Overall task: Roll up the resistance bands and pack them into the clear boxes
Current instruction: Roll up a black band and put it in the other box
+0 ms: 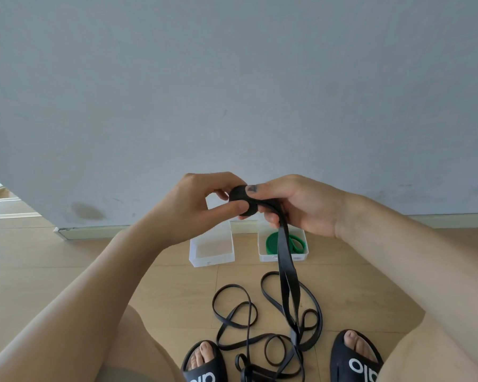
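A black resistance band is partly wound into a small tight roll held in the air between both hands. My left hand pinches the roll from the left, and my right hand grips it from the right with the thumb on top. The band's loose length hangs down from my right hand to a tangle of black bands on the floor. Below the hands stand two clear boxes: the left box holds nothing, the right box holds a rolled green band.
A grey wall with a pale baseboard rises right behind the boxes. The floor is light wood. My feet in black slides flank the tangle, and my knees fill the lower corners.
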`<state>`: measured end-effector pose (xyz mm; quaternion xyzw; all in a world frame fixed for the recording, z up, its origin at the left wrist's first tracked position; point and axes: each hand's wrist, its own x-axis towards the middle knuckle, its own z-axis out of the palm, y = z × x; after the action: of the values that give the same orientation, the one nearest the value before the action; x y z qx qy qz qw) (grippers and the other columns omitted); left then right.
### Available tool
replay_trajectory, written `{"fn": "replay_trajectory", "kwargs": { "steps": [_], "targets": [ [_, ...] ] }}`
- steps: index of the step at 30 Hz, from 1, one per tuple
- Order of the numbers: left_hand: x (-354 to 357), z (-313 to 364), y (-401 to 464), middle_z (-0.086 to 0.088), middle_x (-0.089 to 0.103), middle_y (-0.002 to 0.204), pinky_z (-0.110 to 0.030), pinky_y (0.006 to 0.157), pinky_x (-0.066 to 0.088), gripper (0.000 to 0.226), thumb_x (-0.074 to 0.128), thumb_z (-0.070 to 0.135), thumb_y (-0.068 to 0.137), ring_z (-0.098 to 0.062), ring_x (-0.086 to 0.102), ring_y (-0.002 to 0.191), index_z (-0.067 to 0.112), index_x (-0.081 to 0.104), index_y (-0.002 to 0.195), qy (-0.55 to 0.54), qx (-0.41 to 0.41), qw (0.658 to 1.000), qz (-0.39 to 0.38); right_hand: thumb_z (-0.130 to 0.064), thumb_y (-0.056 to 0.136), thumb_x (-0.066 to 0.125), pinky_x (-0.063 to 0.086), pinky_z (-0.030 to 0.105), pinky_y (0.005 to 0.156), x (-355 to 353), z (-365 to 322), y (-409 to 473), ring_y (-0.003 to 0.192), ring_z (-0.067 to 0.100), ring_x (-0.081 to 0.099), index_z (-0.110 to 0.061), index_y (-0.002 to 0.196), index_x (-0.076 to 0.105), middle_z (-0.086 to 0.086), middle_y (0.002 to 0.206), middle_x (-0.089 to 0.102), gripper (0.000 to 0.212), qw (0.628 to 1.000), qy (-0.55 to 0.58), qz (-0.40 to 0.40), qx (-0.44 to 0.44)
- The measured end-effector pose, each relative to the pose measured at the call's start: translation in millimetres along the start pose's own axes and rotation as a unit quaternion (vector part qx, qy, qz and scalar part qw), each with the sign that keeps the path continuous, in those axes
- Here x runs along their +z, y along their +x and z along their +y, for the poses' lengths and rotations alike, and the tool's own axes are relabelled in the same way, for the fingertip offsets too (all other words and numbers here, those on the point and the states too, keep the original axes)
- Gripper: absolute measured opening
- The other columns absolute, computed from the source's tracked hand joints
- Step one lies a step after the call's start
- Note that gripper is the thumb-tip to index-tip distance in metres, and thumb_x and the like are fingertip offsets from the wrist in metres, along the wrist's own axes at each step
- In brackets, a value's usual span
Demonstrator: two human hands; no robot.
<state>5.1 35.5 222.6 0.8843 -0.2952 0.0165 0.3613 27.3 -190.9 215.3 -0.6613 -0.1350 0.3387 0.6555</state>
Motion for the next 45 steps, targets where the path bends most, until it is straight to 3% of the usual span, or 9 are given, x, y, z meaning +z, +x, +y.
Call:
{"fn": "replay_trajectory", "kwargs": {
  "steps": [4,9,14,20,26,34,36,40,45],
  "targets": [
    [4,0,2,0.016,0.071,0.084,-0.02,0.071,0.046,0.015,0.071,0.046,0.091,-0.01,0.065,0.085,0.032,0.072,0.098,0.104,-0.001,0.994,-0.023,-0.033,0.093,0.074,0.042,0.02,0.057,5,7,4,0.062,0.012,0.047,-0.002,0.089,0.071,0.007,0.077,0.064,0.031,0.996,-0.077,0.044,0.001],
    [2,0,2,0.01,0.069,0.081,-0.021,0.06,0.039,0.019,0.063,0.046,0.095,-0.018,0.061,0.078,0.029,0.072,0.094,0.102,0.021,0.994,-0.02,-0.034,0.104,0.057,0.035,0.024,0.06,5,-1,-3,0.061,0.007,0.048,-0.005,0.12,0.073,0.012,0.099,0.07,0.037,0.998,-0.065,-0.005,0.008],
    [-2,-1,3,0.011,0.074,0.089,-0.024,0.067,0.05,0.008,0.071,0.024,0.097,-0.016,0.069,0.09,0.024,0.074,0.104,0.066,0.01,0.998,-0.004,-0.025,0.104,0.057,0.034,0.028,0.062,0,-5,-8,0.055,0.009,0.043,-0.024,0.064,0.076,-0.009,0.065,0.062,0.045,0.998,-0.065,0.001,-0.003],
    [-1,3,3,0.009,0.078,0.092,-0.033,0.092,0.058,0.01,0.073,0.013,0.094,-0.012,0.076,0.093,0.015,0.073,0.103,-0.03,-0.025,0.999,0.015,-0.023,0.099,0.065,0.039,0.026,0.067,1,-3,-3,0.063,0.012,0.049,-0.017,0.072,0.074,-0.003,0.067,0.061,0.029,0.999,-0.012,0.033,-0.024],
    [7,4,2,0.012,0.072,0.082,-0.035,0.069,0.052,0.014,0.075,0.04,0.091,-0.014,0.067,0.08,0.029,0.073,0.098,0.094,0.012,0.995,-0.004,-0.04,0.088,0.077,0.036,0.025,0.071,6,6,2,0.064,0.011,0.045,-0.018,0.056,0.059,-0.007,0.057,0.054,0.042,0.985,-0.142,0.099,-0.02],
    [2,1,2,0.006,0.075,0.088,-0.029,0.086,0.059,0.014,0.067,0.023,0.094,-0.018,0.073,0.087,0.016,0.073,0.103,0.003,0.002,0.999,0.039,-0.036,0.102,0.055,0.036,0.028,0.071,4,4,-1,0.081,0.009,0.066,-0.006,0.13,0.066,0.016,0.114,0.075,0.043,1.0,-0.001,-0.021,-0.004],
    [1,1,2,0.009,0.075,0.09,-0.029,0.089,0.059,0.018,0.068,0.029,0.092,-0.015,0.073,0.091,0.016,0.073,0.104,-0.002,-0.002,0.999,0.046,-0.028,0.102,0.055,0.033,0.028,0.066,5,2,-1,0.093,0.013,0.07,-0.004,0.122,0.069,0.019,0.113,0.074,0.033,1.0,0.014,-0.015,-0.023],
    [1,3,0,0.015,0.074,0.089,-0.033,0.089,0.059,0.025,0.071,0.045,0.084,-0.009,0.072,0.092,0.027,0.072,0.102,0.051,-0.007,0.999,0.019,-0.028,0.095,0.07,0.036,0.025,0.064,5,5,3,0.065,0.01,0.052,-0.012,0.082,0.06,0.005,0.081,0.074,0.023,0.998,-0.029,0.049,-0.013],
    [1,0,1,0.008,0.071,0.081,-0.041,0.079,0.057,0.022,0.068,0.046,0.088,-0.017,0.069,0.083,0.025,0.072,0.095,0.057,-0.005,0.998,0.017,-0.049,0.089,0.072,0.04,0.026,0.073,7,6,4,0.073,0.013,0.051,-0.012,0.091,0.061,0.015,0.093,0.079,0.039,0.994,-0.095,0.061,-0.006]
  ]
}}
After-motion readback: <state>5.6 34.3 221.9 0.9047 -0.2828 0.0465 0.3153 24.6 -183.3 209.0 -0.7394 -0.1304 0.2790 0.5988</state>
